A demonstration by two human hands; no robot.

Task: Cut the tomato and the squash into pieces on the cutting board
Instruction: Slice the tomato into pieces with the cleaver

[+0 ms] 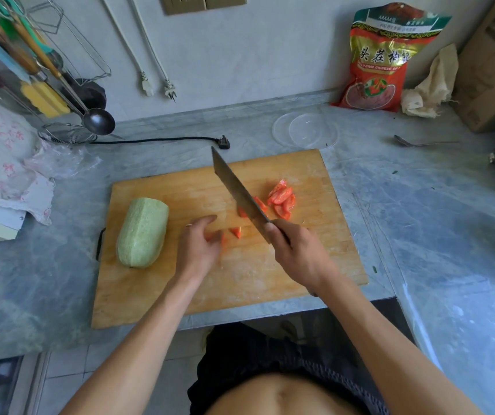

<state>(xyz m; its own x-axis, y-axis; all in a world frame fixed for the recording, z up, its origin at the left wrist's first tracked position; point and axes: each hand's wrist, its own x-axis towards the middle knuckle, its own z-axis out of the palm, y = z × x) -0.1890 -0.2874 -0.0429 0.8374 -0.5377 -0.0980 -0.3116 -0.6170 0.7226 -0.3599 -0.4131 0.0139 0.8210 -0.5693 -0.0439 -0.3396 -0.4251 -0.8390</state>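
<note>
— While the right hand (297, 250) grips the knife (237, 193) over tomato pieces (282, 200), where's the squash (143, 232)?
— Whole, on the cutting board (240, 283), left of the loosely spread left hand (198, 247), long axis running away from the person.

red and green snack bag (381, 59) with Chinese characters, partly legible "LYCIUM CHINESE", "AAAAA" near top

We see the wooden cutting board (315, 265) lying flat on the counter. On its left side the pale green peeled squash (143, 232) lies whole on its side. Red tomato pieces (282, 200) sit in a small heap toward its right, with a few more wedges (236, 231) near the middle.
</note>
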